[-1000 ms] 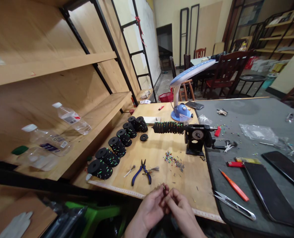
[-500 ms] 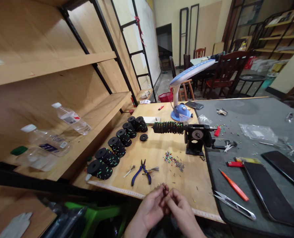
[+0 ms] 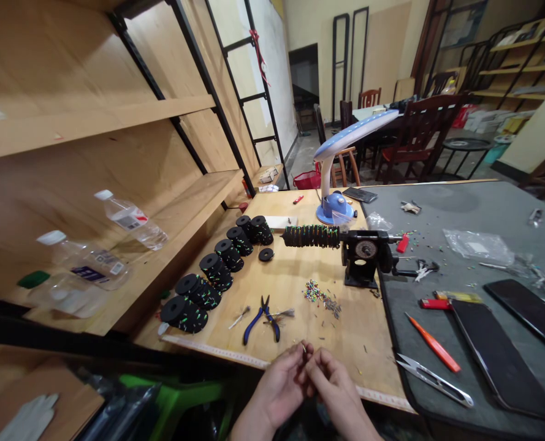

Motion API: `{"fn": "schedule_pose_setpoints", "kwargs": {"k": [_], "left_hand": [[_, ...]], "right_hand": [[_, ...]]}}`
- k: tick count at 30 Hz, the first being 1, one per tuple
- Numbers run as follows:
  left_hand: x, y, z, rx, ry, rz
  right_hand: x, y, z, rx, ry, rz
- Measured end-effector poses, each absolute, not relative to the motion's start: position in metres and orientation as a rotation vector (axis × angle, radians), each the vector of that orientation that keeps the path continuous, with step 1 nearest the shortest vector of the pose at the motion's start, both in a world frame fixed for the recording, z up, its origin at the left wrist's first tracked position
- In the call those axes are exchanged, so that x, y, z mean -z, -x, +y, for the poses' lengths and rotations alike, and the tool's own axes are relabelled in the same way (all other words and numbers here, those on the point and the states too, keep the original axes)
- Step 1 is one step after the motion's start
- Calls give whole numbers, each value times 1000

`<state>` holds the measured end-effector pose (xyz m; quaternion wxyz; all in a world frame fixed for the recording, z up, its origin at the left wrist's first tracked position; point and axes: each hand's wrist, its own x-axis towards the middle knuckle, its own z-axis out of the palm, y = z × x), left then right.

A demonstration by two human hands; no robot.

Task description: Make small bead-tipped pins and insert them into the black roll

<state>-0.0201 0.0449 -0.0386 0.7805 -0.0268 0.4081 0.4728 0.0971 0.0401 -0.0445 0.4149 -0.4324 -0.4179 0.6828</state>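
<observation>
My left hand [image 3: 282, 381] and my right hand [image 3: 335, 384] meet over the front edge of the wooden table [image 3: 346, 343]. Both have fingers pinched together at the same spot. A tiny thing shows at the left fingertips, too small to name; whatever the right fingers pinch is hidden. Beyond the hands lies a heap of small coloured beads [image 3: 314, 290] with little grey pieces [image 3: 332, 306] beside it. Blue-handled pliers [image 3: 249, 327] rest with spread handles to the left, next to a bundle of fine strands [image 3: 285, 313].
A black hand-cranked winder [image 3: 364, 260] carries a wound black coil [image 3: 312, 236]. Several black foam spools [image 3: 184, 313] line the left side. A blue lamp [image 3: 334, 208] stands behind. Thread snips [image 3: 438, 381], an orange-handled tool [image 3: 433, 343] and a phone [image 3: 493, 355] lie on the grey mat.
Both hands keep nearly the same place and pinch. Only slight finger movement shows at the left fingertips.
</observation>
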Motion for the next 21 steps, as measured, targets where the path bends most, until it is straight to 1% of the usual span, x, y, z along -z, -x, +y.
{"fn": "schedule_pose_setpoints", "kwargs": {"k": [5,11,21], "left_hand": [[38,16,42,-1050,-59,873],[38,10,39,-1135,-181,863],[37,8,37,-1233,-100,858]], "right_hand": [[38,-99,42,-1762,1055,-1025],[49,-98,44,-1767,1083,-994],[39,-103,42,-1786,1133,-1060]]}}
